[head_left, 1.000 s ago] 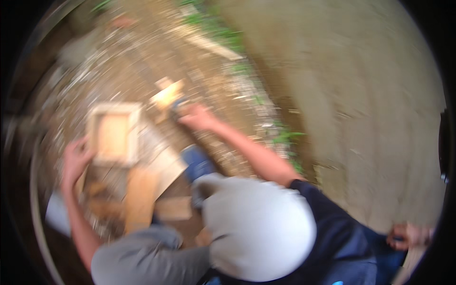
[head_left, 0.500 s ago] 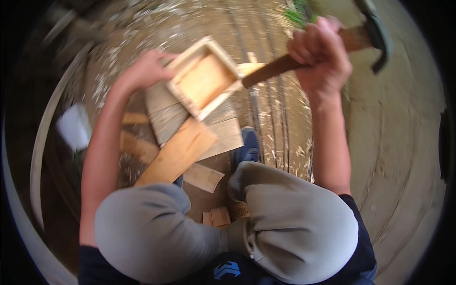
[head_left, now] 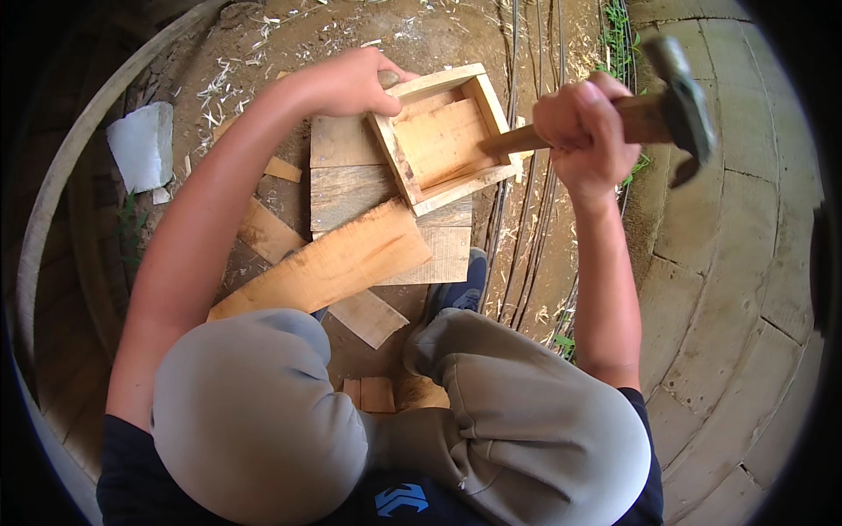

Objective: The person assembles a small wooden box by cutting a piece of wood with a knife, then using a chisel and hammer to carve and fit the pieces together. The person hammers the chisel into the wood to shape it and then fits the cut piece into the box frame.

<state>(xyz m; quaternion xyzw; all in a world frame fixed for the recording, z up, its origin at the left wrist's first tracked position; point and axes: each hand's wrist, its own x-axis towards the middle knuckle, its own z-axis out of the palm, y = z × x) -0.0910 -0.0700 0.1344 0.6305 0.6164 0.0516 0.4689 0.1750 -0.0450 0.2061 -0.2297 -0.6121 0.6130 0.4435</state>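
A shallow, open-topped wooden box [head_left: 493, 103] sits tilted over some weathered boards [head_left: 349, 195]. My left hand [head_left: 355, 83] is closed on the box's upper left side, the thumb against its wall. A small, pale rounded piece shows by those fingers; I cannot make out what it is. In my right hand [head_left: 586, 131] is a claw hammer [head_left: 647, 118], raised to the right of the box. The hammer's metal head points away to the right, and the lower end of its wooden handle overlaps the box's right wall in view.
A loose plank [head_left: 333, 259] lies slantwise across the boards, near my left knee. Small wood blocks [head_left: 377, 394] rest between my legs. A whitish slab [head_left: 143, 145] is at left. Thin metal rods [head_left: 526, 237] run along the ground beside a paved strip [head_left: 710, 263]. Shavings litter the soil.
The box has shifted right and turned a little, my left hand moving right and up with it. The hammer is still held up, its handle now closer to level.
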